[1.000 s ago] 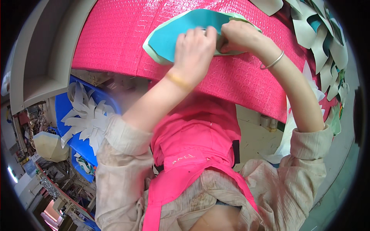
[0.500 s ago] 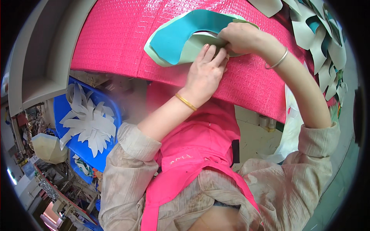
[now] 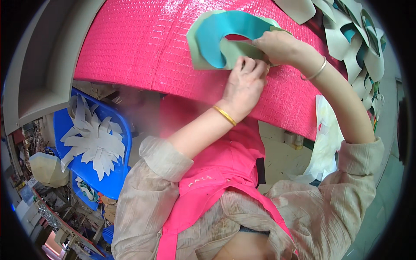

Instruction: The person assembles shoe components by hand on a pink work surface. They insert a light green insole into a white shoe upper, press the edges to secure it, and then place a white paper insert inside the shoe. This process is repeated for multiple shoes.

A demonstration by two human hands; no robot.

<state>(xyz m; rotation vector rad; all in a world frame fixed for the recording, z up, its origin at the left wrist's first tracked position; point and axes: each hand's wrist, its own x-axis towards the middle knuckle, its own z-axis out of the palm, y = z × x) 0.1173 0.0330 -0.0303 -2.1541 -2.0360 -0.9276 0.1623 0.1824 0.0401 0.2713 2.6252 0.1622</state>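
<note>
Two hands are working at the top centre of the frame, and we are looking down on them over a teal crescent-shaped sheet (image 3: 210, 37) and a pale green sheet (image 3: 236, 53). Both sheets are lying on the pink textured counter (image 3: 134, 56), the teal one curving over the pale green one, and a sliver of red-pink is showing inside the curve. The left hand (image 3: 247, 84) is pinching the lower edge of the pale green sheet. The right hand (image 3: 279, 47) is bending over the right end of both sheets with its fingers curled; its fingertips are hiding from us, so we cannot tell what they are grasping. A gold bangle (image 3: 225, 115) is circling the left wrist, and a silver bangle (image 3: 320, 71) the right.

At upper right we are seeing a heap of pale and teal cut pieces (image 3: 340, 41). A grey open-fronted compartment (image 3: 76, 52) is standing at upper left. At left centre, white leaf-like cutouts (image 3: 93, 143) are lying in a blue plastic holder (image 3: 110, 186). A white sheet (image 3: 325, 138) is hanging at right centre. A pink apron (image 3: 225, 162) is filling the lower middle, between rolled beige sleeves (image 3: 162, 158).
</note>
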